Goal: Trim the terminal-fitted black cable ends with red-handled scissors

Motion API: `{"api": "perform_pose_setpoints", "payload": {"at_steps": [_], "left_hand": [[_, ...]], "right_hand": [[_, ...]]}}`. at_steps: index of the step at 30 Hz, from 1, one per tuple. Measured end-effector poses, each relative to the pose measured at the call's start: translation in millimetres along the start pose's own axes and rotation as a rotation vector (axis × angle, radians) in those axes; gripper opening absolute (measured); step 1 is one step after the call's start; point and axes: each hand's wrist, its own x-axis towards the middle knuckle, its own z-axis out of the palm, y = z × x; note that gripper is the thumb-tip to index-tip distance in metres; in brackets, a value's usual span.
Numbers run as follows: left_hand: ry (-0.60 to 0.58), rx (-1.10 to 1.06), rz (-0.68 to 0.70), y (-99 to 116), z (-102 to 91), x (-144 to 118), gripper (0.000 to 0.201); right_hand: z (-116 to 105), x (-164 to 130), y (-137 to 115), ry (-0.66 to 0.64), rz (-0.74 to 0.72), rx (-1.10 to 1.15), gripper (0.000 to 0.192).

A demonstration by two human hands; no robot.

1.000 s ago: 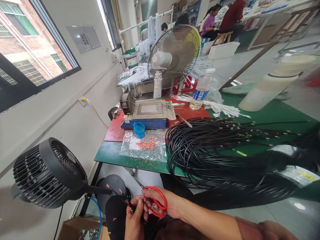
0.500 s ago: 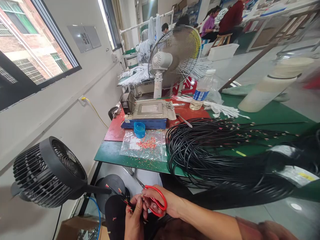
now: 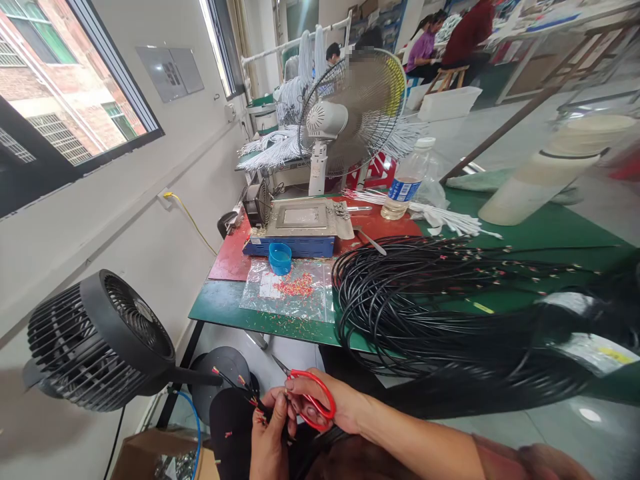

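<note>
Red-handled scissors (image 3: 320, 400) sit in my right hand (image 3: 345, 403), whose fingers are wrapped round the handles; the blades point up and left. My left hand (image 3: 270, 433) is closed on black cables (image 3: 239, 387), whose stripped ends show red and pale wires fanning out to the left. Fingertips of both hands meet at one cable end, mostly hidden between them. The hands are over my lap, below the green table (image 3: 215, 307). A large bundle of black cables (image 3: 400, 307) lies on the table to the right and hangs over its front edge.
Red and yellow wire scraps (image 3: 295, 285) lie on a clear plastic bag beside a blue cup (image 3: 279, 260). Behind stands a blue heated box (image 3: 295, 247). A bottle (image 3: 403, 183) and a fan (image 3: 350, 113) are farther back. A black fan (image 3: 100, 340) stands left, above a cardboard box (image 3: 145, 453).
The view has shifted very slightly. Both hands, the scissors and the held cables keep nearly the same pose.
</note>
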Motion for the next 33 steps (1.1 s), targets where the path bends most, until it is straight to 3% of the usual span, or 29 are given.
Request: {"api": "perform_pose_setpoints", "payload": {"at_steps": [8,22,27,33], "left_hand": [[0.018,0.013,-0.012,-0.1,-0.8,1.3,0.015],[-0.017,-0.021,-0.006,0.7,1.3,-1.1,0.015],[-0.03,-0.028,0.011,1.7,3.2,-2.6,0.018],[-0.028,0.008,0.004,-2.9,-1.3,1.0,0.017]], "right_hand": [[-0.2,-0.1,1.9,0.039,-0.009,-0.015,0.036],[-3.0,5.4,5.9,0.058,0.092,0.104,0.021],[-4.4,4.1,8.3,0.053,0.143,0.108,0.025],[-1.7,1.9,4.0,0.017,0.027,0.059,0.029]]}}
